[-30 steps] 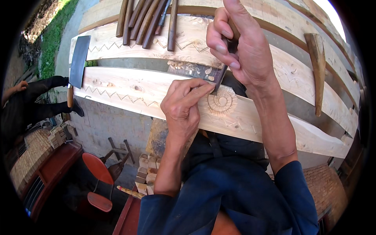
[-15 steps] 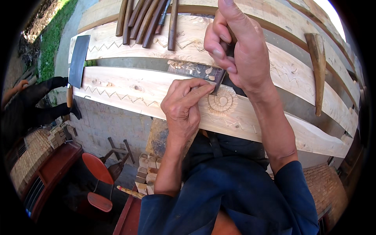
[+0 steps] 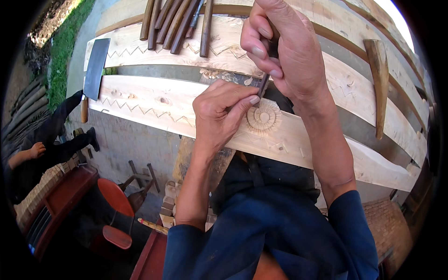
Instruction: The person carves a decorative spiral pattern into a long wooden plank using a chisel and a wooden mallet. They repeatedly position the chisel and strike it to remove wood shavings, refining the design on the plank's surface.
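Observation:
My right hand [image 3: 295, 60] is wrapped round the upper part of a carving chisel [image 3: 264, 85], its thumb up at the top edge of the view. Lower down, my left hand [image 3: 215, 114] pinches the blade between thumb and forefinger close to its tip. The tip is at the upper left rim of a round carved rosette [image 3: 264, 118] with petal-like notches. This rosette is cut into a pale wooden board [image 3: 140, 95] lying across in front of me, with a carved zigzag line along it. My left fingers partly hide the tip.
Several dark wooden tool handles [image 3: 175, 25] lie on the farther board. A broad-bladed cleaver-like knife [image 3: 96, 70] lies at the boards' left end, a tapered wooden club [image 3: 378, 86] at the right. A red chair [image 3: 114, 198] stands lower left; another person's leg [image 3: 70, 145] shows at left.
My left hand has shifted from a pointing forefinger laid on the blade to a thumb-and-finger pinch. The chisel has turned, showing a narrower side. At left, the other person has moved.

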The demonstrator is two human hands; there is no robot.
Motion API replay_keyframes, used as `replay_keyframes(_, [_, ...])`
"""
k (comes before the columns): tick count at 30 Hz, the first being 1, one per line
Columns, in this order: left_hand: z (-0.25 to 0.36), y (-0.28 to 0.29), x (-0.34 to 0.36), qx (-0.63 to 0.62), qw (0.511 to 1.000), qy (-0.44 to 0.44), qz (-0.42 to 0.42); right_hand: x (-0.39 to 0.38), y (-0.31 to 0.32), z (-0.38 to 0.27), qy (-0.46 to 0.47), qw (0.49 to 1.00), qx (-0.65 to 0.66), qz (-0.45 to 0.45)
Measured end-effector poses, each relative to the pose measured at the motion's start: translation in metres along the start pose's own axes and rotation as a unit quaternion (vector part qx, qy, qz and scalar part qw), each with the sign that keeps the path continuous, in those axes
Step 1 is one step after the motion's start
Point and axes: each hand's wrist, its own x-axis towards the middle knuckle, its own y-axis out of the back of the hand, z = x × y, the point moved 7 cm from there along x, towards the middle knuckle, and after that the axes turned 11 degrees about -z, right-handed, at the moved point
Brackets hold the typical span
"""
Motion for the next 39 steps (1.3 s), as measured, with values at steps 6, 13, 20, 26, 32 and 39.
replay_keyframes(6, [-0.004,-0.001,0.0,-0.009,1.0,0.015,-0.011,0.001,0.005,0.007,-0.001,0.999,-0.045,0.003])
replay_keyframes(13, [-0.004,-0.001,-0.002,-0.015,0.999,0.034,-0.026,0.004,0.009,0.016,0.004,1.0,-0.013,-0.003])
replay_keyframes(20, [-0.005,-0.001,-0.002,-0.011,0.999,0.022,-0.021,0.003,0.006,0.013,-0.008,1.0,0.004,0.007])
replay_keyframes(26, [-0.004,-0.001,-0.001,-0.002,0.999,0.022,-0.024,0.004,0.006,0.013,-0.003,1.0,-0.028,0.005])
replay_keyframes(32, [-0.004,0.0,-0.002,-0.006,1.0,0.021,-0.013,0.005,0.009,0.015,0.024,0.999,-0.046,0.016])
replay_keyframes(39, [-0.004,0.001,-0.001,0.003,1.0,0.027,-0.009,0.011,0.009,0.024,0.022,0.997,-0.061,0.039])
